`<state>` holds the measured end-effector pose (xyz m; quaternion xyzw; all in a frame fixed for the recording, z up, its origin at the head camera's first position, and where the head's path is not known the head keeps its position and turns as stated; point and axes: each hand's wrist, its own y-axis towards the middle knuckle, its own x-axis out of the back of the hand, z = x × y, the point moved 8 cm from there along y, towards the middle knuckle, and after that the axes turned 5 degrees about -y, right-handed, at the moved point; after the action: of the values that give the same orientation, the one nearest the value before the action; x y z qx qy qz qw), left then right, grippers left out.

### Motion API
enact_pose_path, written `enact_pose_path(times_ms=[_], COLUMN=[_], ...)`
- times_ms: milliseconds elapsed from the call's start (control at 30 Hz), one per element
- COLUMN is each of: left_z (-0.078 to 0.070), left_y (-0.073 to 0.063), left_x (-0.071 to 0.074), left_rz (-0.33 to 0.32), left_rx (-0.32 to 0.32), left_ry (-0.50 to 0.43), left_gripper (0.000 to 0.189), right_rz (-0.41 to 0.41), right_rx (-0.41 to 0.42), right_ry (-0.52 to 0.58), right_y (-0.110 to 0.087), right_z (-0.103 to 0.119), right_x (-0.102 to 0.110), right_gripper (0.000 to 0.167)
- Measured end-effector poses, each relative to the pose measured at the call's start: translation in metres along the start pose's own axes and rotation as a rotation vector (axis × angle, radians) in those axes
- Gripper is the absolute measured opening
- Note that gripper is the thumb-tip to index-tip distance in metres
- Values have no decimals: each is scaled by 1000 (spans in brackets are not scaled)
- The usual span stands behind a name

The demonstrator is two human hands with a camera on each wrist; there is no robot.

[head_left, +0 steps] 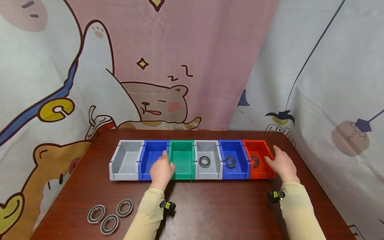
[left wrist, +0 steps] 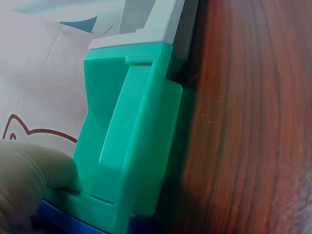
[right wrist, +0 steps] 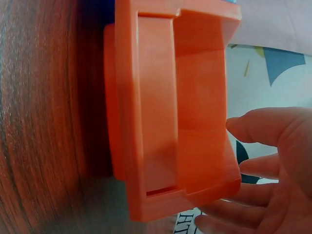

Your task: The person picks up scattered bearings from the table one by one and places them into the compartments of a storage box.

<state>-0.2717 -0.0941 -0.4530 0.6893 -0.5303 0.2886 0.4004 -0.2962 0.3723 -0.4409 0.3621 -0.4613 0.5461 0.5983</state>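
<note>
My left hand (head_left: pixel 162 170) is over the wall where a blue bin (head_left: pixel 146 174) meets the green bin (head_left: pixel 183 163). Its index finger points forward, and the thumb reaches over the green side; the other fingers are hidden. In the left wrist view the thumb (left wrist: pixel 48 168) lies at the green bin's side wall. At the right end of the row, my right hand (head_left: pixel 283 165) is beside the red bin (head_left: pixel 262 171), fingers spread. The right wrist view has its thumb (right wrist: pixel 261 126) at the bin's rim and the other fingers along the outer side.
One bearing each lies in the right grey bin (head_left: pixel 204 162), the right blue bin (head_left: pixel 230 162) and the red bin (head_left: pixel 254 160). Another grey bin (head_left: pixel 129 160) ends the row at left. Three larger bearings (head_left: pixel 124 208) lie on the brown table (head_left: pixel 216 210) at front left. A printed curtain hangs behind.
</note>
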Motion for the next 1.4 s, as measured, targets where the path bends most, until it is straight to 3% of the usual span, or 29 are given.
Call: enact_pose_path(times_ms=[233,567,1067,1400], left_z=[1,2,1,2], left_y=[0,1,0,-4], left_x=[0,0,2,0], left_rz=[-5,0,-21,73], left_rx=[0,5,-15,2], left_ry=[-6,-9,-6,-68], left_gripper=[62,61,61,65], right_rz=[60,55,60,55], right_rx=[-19,7,10,9], right_ry=[12,11,3,-28], right_y=[5,7,8,7], right_z=[-3,1,3,2], right_x=[-6,-9,-12,-11], right_gripper=[75,48,49,50])
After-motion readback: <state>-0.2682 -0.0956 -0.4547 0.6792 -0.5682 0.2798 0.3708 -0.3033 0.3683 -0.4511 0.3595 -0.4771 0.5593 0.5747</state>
